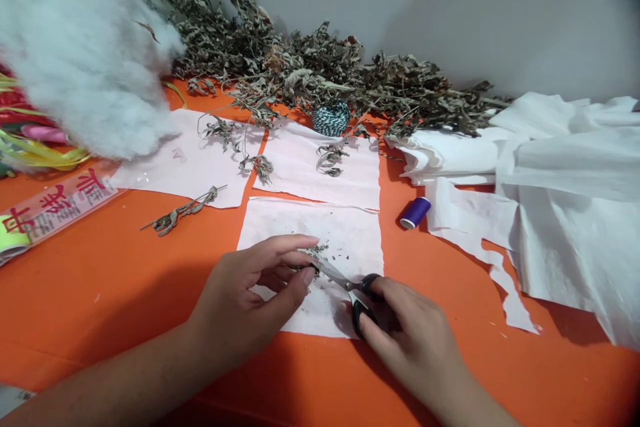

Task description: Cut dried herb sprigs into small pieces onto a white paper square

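Head view. Your right hand (415, 340) gripped small black-handled scissors (350, 288), fingers through the loops, blades pointing toward your left fingertips. Your left hand (250, 293) pinched a bit of dried herb (313, 255) between thumb and fingers, right at the blade tips. Under both: a white paper square (345, 233) speckled with crumbs. Beyond your fingers: two more paper sheets (320, 167) with sprigs, a twine ball (331, 118), a dried plant heap (310, 73). Right of the scissors: a purple thread spool (415, 212).
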Action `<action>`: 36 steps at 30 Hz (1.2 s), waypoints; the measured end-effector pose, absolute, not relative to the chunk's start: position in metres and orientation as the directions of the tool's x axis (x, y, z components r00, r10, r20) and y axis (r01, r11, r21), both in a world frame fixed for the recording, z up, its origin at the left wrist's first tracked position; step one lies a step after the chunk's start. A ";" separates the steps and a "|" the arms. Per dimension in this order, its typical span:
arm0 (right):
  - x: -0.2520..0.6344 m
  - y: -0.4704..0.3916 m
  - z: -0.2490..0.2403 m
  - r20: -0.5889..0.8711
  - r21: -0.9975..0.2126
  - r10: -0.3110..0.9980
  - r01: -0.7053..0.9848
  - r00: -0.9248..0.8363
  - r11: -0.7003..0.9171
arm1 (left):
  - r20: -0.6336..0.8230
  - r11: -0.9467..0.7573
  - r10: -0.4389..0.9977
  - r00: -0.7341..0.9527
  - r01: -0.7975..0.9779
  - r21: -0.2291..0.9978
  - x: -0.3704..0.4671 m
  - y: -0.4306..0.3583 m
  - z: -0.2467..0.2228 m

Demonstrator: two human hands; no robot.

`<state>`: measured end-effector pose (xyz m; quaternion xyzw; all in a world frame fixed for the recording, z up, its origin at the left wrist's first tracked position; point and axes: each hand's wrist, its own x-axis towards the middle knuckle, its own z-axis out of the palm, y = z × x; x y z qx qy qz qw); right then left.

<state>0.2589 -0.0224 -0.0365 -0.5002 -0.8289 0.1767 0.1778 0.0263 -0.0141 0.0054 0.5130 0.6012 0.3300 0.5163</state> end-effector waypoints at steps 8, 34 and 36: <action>0.259 -0.023 -0.036 0.115 -0.476 0.891 0.763 -0.439 0.438 | -0.343 0.316 0.934 0.096 0.223 0.922 0.026 -0.014 0.003; 0.259 -0.022 -0.035 0.103 -0.500 0.887 0.748 -0.449 0.437 | -0.271 0.232 0.955 0.122 0.265 0.936 0.027 -0.012 0.006; 0.259 -0.022 -0.035 0.097 -0.511 0.889 0.744 -0.448 0.431 | -0.257 0.220 0.960 0.112 0.268 0.938 0.026 -0.012 0.006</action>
